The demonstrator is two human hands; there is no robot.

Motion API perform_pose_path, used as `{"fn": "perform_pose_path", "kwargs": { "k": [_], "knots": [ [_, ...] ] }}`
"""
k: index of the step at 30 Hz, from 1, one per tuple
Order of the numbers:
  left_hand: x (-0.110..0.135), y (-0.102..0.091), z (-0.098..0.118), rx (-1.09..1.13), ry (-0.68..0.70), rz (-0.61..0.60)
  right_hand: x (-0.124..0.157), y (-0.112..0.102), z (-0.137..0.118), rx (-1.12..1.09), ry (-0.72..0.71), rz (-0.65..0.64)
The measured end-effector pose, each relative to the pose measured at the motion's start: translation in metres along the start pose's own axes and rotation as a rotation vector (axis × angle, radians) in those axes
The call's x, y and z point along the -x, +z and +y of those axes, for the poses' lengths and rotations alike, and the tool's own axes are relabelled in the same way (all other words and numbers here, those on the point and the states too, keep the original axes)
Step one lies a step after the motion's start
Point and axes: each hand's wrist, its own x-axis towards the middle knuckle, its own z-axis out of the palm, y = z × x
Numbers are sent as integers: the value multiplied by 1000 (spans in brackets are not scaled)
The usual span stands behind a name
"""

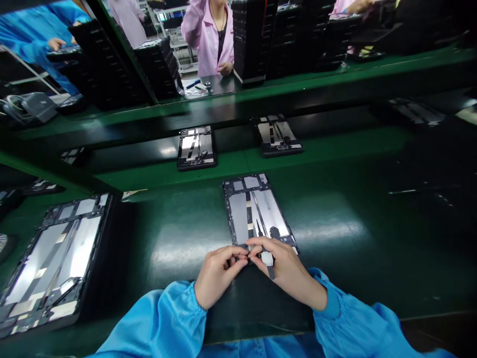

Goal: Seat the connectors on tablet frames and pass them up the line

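Note:
In front of me a tablet with its back off (274, 211) lies flat on the green bench, its silver inner plate and dark flat cables showing. My left hand (219, 273) is closed at the tablet's near edge, thumb and forefinger pinched on something too small to make out. Against it, fingertips nearly meeting, is my right hand (285, 266), also closed. A pair of dark tweezers (271, 271) runs through the right hand, the thin point towards the tablet. A whitish patch sits on the tweezers near the palm. Both hands partly cover the tablet's near end.
Stacked open tablets (55, 263) stand at the left. Two more open tablets, one left (196, 146) and one right (278, 134), lie on the strip beyond. A green shelf edge (298, 87) crosses above, bearing tall black tray stacks (251, 42). Co-workers in pink (212, 44) and blue stand behind.

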Motion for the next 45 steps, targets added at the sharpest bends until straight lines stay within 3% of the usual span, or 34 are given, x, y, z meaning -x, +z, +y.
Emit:
{"fn": "perform_pose_path", "kwargs": {
  "k": [4,11,17,20,28,33,39,43,45],
  "knots": [
    [2,-4,1,-156,159,-5,0,-3,-1,14,-17,-49],
    [6,-2,2,-270,166,-33,3,0,2,25,-51,-61],
    [21,-9,-8,-732,552,27,6,6,8,67,-103,-39],
    [25,-16,-14,-807,628,-19,7,6,8,77,-111,-45],
    [19,-20,-14,-879,698,-47,5,5,7,74,-84,-46],
    [20,-12,-13,-910,660,-43,7,-5,6,-8,-66,-49],
    [22,-5,-14,-830,580,-15,27,-23,3,-238,87,-96],
    [23,-5,-16,-811,574,-13,33,-14,5,-331,255,-108],
    [23,-5,-17,-814,570,-14,33,-8,7,-328,273,-114]
  ]
}}
